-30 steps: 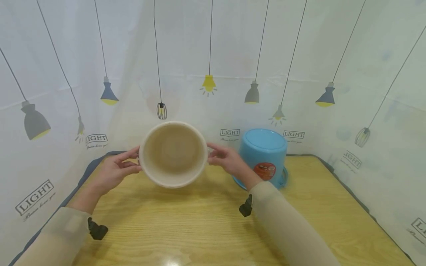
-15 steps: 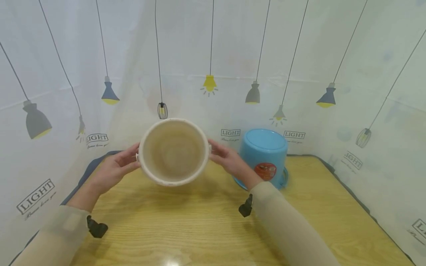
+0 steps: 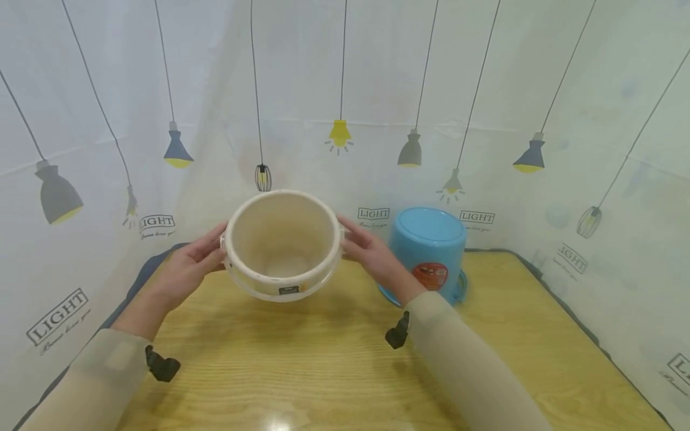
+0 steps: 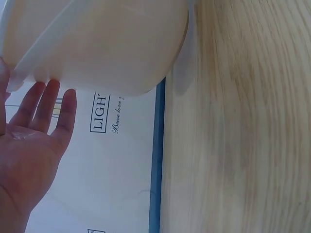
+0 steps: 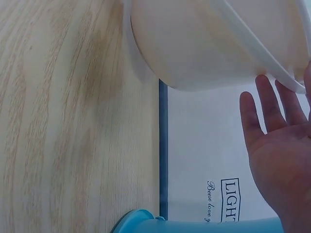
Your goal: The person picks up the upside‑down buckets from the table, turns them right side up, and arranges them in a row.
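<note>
Between both hands is a cream plastic bucket (image 3: 280, 239), mouth tipped partly toward the head camera, with a small dark label on its front and its bail handle hanging round the front. My left hand (image 3: 185, 272) grips the left side just under the rim, thumb in front and fingers behind. On the opposite side, my right hand (image 3: 372, 257) holds the bucket near the handle's joint. In the left wrist view, several fingertips (image 4: 51, 90) meet the wall below the rim. The right wrist view shows the bucket's base close over the wooden table (image 5: 63, 121).
A blue bucket (image 3: 428, 239) with a red sticker stands upside down at the back right, just beyond my right wrist. A white curtain printed with lamps (image 3: 302, 90) surrounds the table's back and sides. A dark blue strip (image 3: 528, 266) runs along the table's edge.
The cream bucket has tilted back toward upright, so its front wall, label and handle now show. Both hands have turned with it and keep their hold. The blue bucket has not moved.
</note>
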`<state>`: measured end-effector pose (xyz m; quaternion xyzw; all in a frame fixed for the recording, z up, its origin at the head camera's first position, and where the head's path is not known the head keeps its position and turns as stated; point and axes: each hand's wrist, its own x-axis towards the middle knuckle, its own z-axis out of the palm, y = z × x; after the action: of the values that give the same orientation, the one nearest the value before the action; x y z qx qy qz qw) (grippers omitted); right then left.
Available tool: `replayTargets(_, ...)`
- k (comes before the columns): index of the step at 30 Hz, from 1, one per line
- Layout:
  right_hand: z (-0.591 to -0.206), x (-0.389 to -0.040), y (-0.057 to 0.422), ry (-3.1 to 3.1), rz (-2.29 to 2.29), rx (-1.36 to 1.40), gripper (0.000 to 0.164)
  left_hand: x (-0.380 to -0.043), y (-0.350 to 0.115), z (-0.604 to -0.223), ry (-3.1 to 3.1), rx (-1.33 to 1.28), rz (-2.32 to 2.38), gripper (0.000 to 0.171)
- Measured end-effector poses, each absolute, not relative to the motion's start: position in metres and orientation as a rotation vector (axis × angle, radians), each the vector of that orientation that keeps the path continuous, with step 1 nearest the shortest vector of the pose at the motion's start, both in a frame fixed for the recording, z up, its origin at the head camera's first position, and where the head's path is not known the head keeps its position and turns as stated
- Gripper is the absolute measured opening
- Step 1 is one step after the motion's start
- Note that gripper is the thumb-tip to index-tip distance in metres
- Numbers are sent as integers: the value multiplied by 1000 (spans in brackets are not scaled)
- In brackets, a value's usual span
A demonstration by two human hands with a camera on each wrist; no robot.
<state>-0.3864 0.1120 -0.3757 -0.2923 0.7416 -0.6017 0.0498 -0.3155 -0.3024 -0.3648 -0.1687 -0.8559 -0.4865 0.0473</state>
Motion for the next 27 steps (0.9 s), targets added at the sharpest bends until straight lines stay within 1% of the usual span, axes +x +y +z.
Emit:
replayTargets(6,-372,-386,108,2261,-1859,-879,53,-319,-298,-361,-2554,-522,-1572,61)
replayTargets(15,-370,-387,102,2246,-1903,-765,51,-326,-287,-361,-2431,-448,-1947,64)
replayTargets(27,-367,-388,92,2223,-1981,-644,50,-331,-282,-362,-2319,-433,-2083,66)
